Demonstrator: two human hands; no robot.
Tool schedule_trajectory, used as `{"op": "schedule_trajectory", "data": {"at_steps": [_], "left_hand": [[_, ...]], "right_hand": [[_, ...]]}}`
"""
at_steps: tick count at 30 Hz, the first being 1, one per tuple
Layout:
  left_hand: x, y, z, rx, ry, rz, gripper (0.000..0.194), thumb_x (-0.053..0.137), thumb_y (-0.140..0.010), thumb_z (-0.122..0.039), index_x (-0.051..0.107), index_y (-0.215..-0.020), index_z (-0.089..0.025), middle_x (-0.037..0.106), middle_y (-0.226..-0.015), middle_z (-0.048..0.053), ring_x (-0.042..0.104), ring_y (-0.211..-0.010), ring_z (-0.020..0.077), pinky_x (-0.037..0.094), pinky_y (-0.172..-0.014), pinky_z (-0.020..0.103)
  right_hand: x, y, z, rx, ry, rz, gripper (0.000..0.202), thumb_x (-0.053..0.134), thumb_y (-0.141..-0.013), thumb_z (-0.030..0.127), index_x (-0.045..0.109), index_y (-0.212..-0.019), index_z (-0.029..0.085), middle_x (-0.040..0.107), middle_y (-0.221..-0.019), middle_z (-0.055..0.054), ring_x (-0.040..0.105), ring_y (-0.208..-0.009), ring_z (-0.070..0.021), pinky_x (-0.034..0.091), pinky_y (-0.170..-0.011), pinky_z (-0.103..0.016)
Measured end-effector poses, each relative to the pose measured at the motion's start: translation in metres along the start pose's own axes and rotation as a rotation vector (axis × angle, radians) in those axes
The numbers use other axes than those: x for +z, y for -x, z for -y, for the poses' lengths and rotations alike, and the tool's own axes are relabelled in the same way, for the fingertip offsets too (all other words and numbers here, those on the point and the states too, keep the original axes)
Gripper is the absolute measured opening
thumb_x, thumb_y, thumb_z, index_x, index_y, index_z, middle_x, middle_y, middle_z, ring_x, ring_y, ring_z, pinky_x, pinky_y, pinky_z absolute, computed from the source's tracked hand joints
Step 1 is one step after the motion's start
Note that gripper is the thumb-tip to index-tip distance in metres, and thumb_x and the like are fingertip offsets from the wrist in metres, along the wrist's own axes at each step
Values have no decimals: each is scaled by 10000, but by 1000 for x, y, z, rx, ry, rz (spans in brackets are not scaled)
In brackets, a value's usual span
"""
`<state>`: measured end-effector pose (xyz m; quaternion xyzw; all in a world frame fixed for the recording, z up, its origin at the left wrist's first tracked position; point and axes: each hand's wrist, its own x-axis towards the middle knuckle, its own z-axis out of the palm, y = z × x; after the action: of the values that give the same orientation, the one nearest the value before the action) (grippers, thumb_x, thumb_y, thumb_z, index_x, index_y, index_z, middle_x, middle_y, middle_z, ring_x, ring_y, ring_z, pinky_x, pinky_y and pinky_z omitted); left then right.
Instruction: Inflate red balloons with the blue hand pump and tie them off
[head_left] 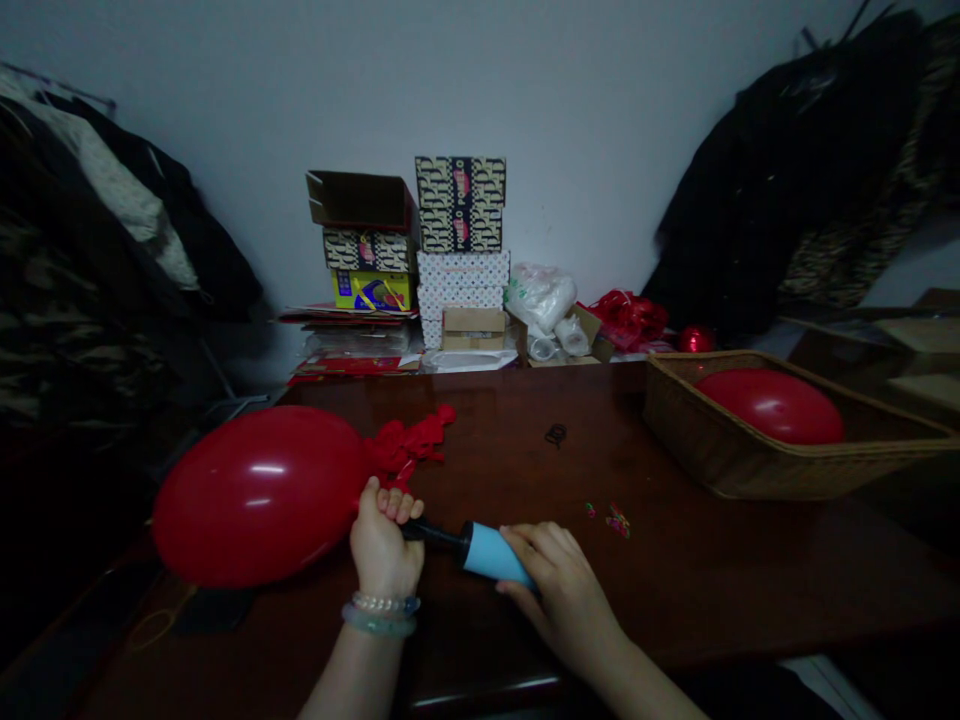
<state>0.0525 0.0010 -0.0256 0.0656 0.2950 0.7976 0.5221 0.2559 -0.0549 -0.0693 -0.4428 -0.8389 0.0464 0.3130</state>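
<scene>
A large inflated red balloon (262, 495) lies to the left, its neck end at my left hand (388, 535). The fingers of that hand are closed around the balloon's neck and the black nozzle end of a hand pump (491, 553). The pump has a light blue barrel, and my right hand (559, 590) is wrapped around it. Exactly how the neck sits on the nozzle is hidden by my left fingers. Behind my left hand lies a heap of limp red balloons (409, 443) on the dark brown table (487, 450).
At the right a wicker basket (735, 475) holds another inflated red balloon (772, 405). Small colourful bits (619, 520) and a dark loop of cord (556, 434) lie on the table. Stacked boxes (461, 205) and plastic bags (541, 300) stand against the wall. Coats hang on both sides.
</scene>
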Motion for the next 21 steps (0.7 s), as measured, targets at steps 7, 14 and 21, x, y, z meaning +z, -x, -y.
{"op": "schedule_trajectory", "data": {"at_steps": [7,14,21], "left_hand": [[3,6,13,-29,-24,10,378,604,-809,-220,305,-580,-193,264,-465,-91,251,-388,54,287,-404,206],[11,4,-13,25,-47,66,401,605,-811,-246,289,-569,-196,252,-437,-93,225,-369,55,274,-385,205],[7,-10,-47,96,-6,20,383,592,-781,-196,264,-582,-197,247,-428,-101,221,-353,50,248,-370,198]], "right_hand": [[0,-1,3,24,-4,-4,472,644,-858,307,509,-1295,192,615,-1159,-118,549,-1000,-268,460,-868,-450],[-1,-6,6,-4,-67,37,497,602,-885,375,470,-1336,214,601,-1199,-117,545,-1022,-264,464,-869,-433],[-9,-7,2,-38,-65,44,498,590,-891,391,468,-1338,208,604,-1201,-117,550,-1020,-259,469,-866,-425]]}}
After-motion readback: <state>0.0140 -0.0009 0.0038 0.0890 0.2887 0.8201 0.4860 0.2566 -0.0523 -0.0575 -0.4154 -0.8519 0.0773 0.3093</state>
